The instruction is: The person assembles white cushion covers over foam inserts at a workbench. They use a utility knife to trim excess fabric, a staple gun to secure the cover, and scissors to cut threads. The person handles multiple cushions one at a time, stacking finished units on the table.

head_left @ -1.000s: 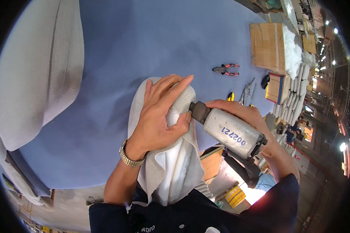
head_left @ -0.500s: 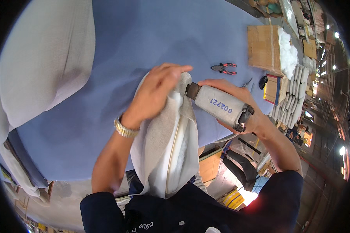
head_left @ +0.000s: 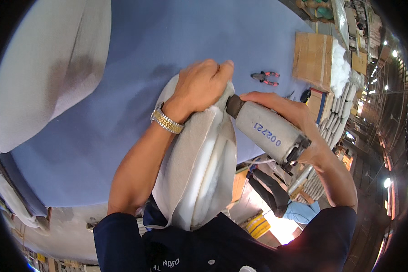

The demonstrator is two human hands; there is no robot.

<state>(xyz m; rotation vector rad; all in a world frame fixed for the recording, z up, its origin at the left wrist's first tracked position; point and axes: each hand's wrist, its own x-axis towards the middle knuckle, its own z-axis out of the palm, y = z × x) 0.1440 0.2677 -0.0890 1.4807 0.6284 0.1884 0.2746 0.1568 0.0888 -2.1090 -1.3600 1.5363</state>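
Observation:
A light grey fabric cover (head_left: 183, 156) stands upright against my body, its long side gaping so that white padding (head_left: 198, 170) and a pale strip show inside. My left hand (head_left: 204, 84) is closed over the far end of the cover, its fingers curled onto the cloth; the fingertips are hidden. In my right hand (head_left: 281, 105) is a grey air staple gun (head_left: 267, 131), its dark nose against the cover's edge beside my left hand. The fingers under the tool's body are mostly out of sight, so the trigger does not show.
A blue padded table (head_left: 136, 113) lies beneath. Large grey upholstery (head_left: 50, 68) sits at left. Pliers with red handles (head_left: 265, 78) lie far right, near a cardboard box (head_left: 312, 59) of white stuffing. Stacked grey cushions (head_left: 337, 118) stand beyond. Another person's legs (head_left: 269, 192) appear lower right.
My left hand has moved right and slightly away, its fingers curling closed over the cover's end. The staple gun has shifted slightly right with my right hand. The cover's opening looks drawn in.

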